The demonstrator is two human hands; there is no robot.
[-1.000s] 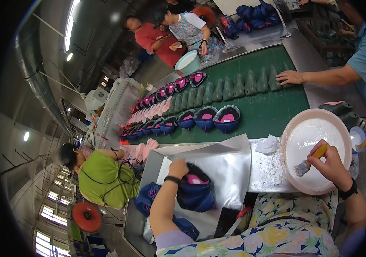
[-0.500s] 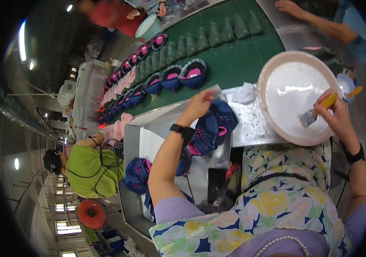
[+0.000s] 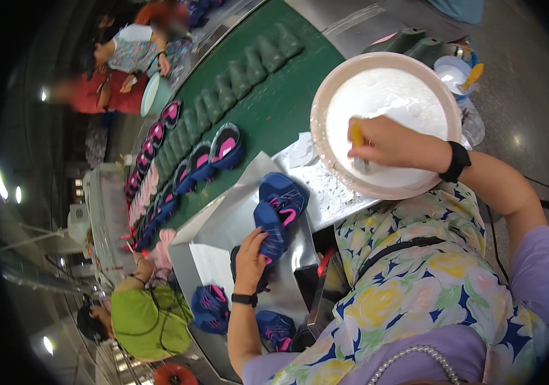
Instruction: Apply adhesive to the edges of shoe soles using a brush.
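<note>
My right hand (image 3: 390,142) is closed around the yellow handle of a paintbrush (image 3: 357,136). Its bristles reach into thick white liquid (image 3: 377,90) in a wide pale-pink basin (image 3: 320,128). In a metal tray on my left, my left hand (image 3: 248,260) has its curled fingers gripping the edge of a navy shoe upper (image 3: 270,232) with pink trim; the hand hides part of it. Another navy shoe upper (image 3: 285,194) lies against it on the far side. Two more navy uppers, one at the left (image 3: 210,308) and one nearer me (image 3: 275,330), are in the tray.
A green conveyor belt (image 3: 248,112) beyond the tray carries rows of dark shoe lasts (image 3: 239,77) and navy uppers (image 3: 226,147). Right of the basin stands a small pot with a yellow-handled brush (image 3: 473,76). A person in green (image 3: 149,321) is at the left; others stand at the far side.
My left hand has come down from above the tray onto a shoe upper. My right hand has moved left with the brush, lower into the white liquid. The whole view has shifted.
</note>
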